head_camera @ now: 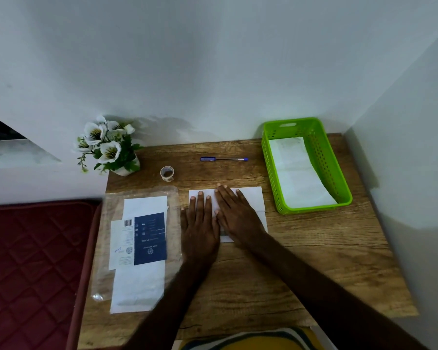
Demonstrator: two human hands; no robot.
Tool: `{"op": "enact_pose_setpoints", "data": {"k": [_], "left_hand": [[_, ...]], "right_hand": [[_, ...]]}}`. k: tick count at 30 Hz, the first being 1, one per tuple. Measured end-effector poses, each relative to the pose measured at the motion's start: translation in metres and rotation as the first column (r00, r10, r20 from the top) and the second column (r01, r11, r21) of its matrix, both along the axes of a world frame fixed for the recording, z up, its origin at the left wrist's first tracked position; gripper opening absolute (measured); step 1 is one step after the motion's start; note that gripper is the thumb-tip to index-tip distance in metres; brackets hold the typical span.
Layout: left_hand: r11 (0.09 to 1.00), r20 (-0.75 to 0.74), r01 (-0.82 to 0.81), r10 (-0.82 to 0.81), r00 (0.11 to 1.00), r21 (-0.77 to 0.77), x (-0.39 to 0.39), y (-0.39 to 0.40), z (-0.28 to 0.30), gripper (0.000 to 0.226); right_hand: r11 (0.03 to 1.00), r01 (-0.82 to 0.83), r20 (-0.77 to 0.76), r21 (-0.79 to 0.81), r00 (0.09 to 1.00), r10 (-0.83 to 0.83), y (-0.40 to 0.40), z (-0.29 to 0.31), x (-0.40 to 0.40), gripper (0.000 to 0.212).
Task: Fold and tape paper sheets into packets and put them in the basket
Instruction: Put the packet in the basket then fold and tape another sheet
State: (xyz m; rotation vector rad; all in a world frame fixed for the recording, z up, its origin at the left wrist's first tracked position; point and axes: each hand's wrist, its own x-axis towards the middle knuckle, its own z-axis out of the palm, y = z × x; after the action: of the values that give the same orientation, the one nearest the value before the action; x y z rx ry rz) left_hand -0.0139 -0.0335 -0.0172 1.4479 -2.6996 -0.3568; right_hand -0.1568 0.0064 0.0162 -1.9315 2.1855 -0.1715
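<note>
Both sets of fingers (200,202) lie straight and flat, the left hand (200,223) and right hand (234,213) side by side, pressing down a folded white paper sheet (250,198) at the table's (314,248) middle. Taped packets (299,173) lie inside the green basket (339,183) at the far right corner.

A blue pen (224,159) and potted white flowers (106,145) on the table (314,261)
</note>
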Motion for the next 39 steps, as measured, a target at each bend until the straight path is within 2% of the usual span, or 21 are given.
{"op": "enact_pose_setpoints", "data": {"k": [6, 12, 15, 19, 23, 27, 30, 33, 37, 39], "left_hand": [[1.0, -0.033, -0.01, 0.01, 0.999, 0.005, 0.001, 0.001, 0.002, 0.066], [1.0, -0.053, -0.02, 0.02, 0.998, 0.016, 0.0, 0.002, 0.0, 0.067], [1.0, -0.062, -0.021, 0.022, 0.998, 0.017, 0.0, 0.001, 0.0, 0.066], [1.0, -0.067, -0.019, 0.018, 0.998, -0.013, 0.0, 0.002, -0.001, 0.065], [0.998, -0.066, 0.003, -0.007, 0.998, -0.057, -0.001, 0.006, 0.0, 0.062], [0.998, -0.078, -0.009, 0.004, 0.997, -0.069, -0.001, 0.008, 0.0, 0.062], [0.997, -0.085, -0.02, 0.014, 0.996, -0.073, -0.001, 0.008, 0.0, 0.062], [0.996, -0.104, -0.018, 0.009, 0.994, -0.092, -0.002, 0.009, 0.001, 0.062], [0.987, -0.143, -0.014, -0.009, 0.99, -0.158, -0.002, 0.01, 0.011, 0.062], [0.98, -0.164, 0.004, -0.038, 0.986, -0.201, 0.0, 0.013, 0.015, 0.062]], "right_hand": [[0.973, 0.23, 0.036, 0.003, 0.972, -0.23, 0.021, -0.004, -0.017, 0.066], [0.962, 0.269, 0.067, 0.048, 0.96, -0.272, 0.01, 0.018, -0.027, 0.06], [0.972, 0.225, 0.101, 0.072, 0.968, -0.232, 0.002, 0.037, -0.04, 0.056], [0.98, 0.089, 0.09, 0.18, 0.99, -0.106, -0.012, 0.054, -0.046, 0.075], [0.957, 0.032, 0.064, 0.29, 0.997, -0.053, -0.029, 0.058, -0.049, 0.096], [0.952, 0.007, 0.054, 0.307, 0.998, -0.025, -0.042, 0.057, -0.053, 0.094], [0.944, -0.012, 0.024, 0.329, 1.0, 0.004, -0.049, 0.059, -0.055, 0.102], [0.946, 0.003, 0.055, 0.323, 0.998, -0.021, -0.051, 0.063, -0.052, 0.092], [0.969, 0.019, 0.156, 0.248, 0.986, -0.059, -0.045, 0.065, -0.05, 0.065], [0.984, -0.016, 0.125, 0.18, 0.992, -0.007, -0.042, 0.067, -0.049, 0.049]]}}
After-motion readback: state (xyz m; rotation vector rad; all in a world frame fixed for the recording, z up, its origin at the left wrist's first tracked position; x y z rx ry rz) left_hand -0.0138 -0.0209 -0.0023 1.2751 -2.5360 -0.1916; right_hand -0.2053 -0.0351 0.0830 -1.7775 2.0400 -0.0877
